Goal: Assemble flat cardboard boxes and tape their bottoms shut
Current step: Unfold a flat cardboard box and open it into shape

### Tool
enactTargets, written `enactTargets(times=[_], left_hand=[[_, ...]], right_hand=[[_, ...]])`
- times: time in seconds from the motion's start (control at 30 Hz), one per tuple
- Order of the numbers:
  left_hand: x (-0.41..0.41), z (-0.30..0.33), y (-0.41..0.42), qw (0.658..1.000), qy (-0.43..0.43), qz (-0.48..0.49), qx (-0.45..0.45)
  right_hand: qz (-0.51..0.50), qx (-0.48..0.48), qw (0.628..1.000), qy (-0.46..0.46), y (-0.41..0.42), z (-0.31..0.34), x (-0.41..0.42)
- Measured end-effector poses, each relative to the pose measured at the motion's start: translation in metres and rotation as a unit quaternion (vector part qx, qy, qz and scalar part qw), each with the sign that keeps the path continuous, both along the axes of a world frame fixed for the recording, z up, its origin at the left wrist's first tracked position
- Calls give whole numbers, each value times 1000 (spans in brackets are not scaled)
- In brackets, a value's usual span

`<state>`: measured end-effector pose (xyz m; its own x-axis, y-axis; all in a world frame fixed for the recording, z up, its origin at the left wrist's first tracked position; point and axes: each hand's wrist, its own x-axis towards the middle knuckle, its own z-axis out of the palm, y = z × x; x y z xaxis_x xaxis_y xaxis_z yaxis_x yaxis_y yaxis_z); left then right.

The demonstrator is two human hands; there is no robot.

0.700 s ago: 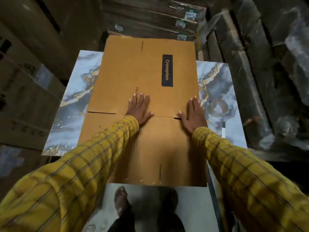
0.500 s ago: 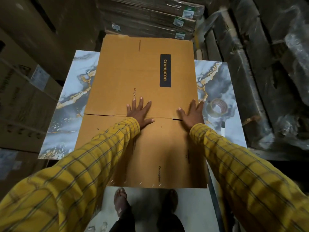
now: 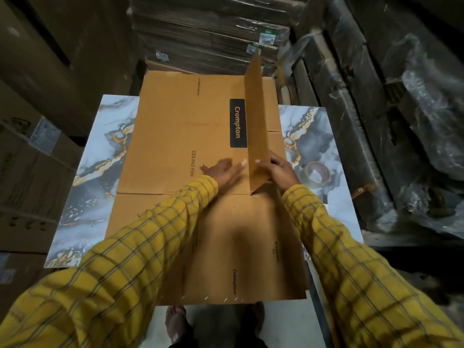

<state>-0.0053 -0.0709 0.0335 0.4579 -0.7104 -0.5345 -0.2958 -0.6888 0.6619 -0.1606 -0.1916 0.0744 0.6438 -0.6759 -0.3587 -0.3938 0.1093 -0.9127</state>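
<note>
A flat brown cardboard box (image 3: 180, 126) printed "Crompton" and "CEILING FAN" lies on a marble-patterned table (image 3: 100, 177). Its right side panel (image 3: 256, 116) stands raised on edge. My right hand (image 3: 278, 169) grips the near end of that raised panel, thumb on its left face and fingers behind it. My left hand (image 3: 221, 172) lies flat and blurred on the box just left of the panel. A roll of clear tape (image 3: 317, 173) sits on the table to the right of my right hand.
Stacks of flat cartons (image 3: 208, 33) rise behind the table. Plastic-wrapped bundles (image 3: 389, 109) line the right side, and large cartons (image 3: 30, 159) stand at the left. My feet (image 3: 175, 325) show on the floor below the table's near edge.
Both hands were pressing flat on the box's fold line. Now the right hand has lifted the right side panel upright, and the left hand has slid right toward it.
</note>
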Motion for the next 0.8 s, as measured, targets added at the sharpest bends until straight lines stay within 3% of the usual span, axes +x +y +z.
enactTargets(times=[0.07, 0.1, 0.13, 0.2, 0.3, 0.43, 0.5, 0.63, 0.8], left_hand=[[4, 18, -19, 972, 155, 106, -141], [5, 23, -27, 956, 200, 133, -166], [5, 30, -32, 949, 226, 134, -175], [3, 35, -38, 955, 199, 117, -188], [3, 29, -39, 967, 136, 99, -191], [14, 32, -35, 957, 149, 123, -216], [21, 45, -31, 952, 170, 113, -228], [38, 75, -11, 933, 208, 95, -277], [60, 104, 22, 921, 233, 102, -296]], right_hand=[[101, 3, 995, 15, 12, -2, 6], [141, -2, 989, 35, 17, -5, 9], [180, -17, 982, 58, 22, -6, 10], [222, -22, 970, 95, 26, -5, 12], [199, 31, 977, 68, 24, 4, 10], [109, 62, 990, 62, 3, 18, 12], [75, -10, 988, 132, -16, 14, 17], [78, -115, 938, 318, -39, 2, 20], [10, -78, 930, 360, -44, -8, 13]])
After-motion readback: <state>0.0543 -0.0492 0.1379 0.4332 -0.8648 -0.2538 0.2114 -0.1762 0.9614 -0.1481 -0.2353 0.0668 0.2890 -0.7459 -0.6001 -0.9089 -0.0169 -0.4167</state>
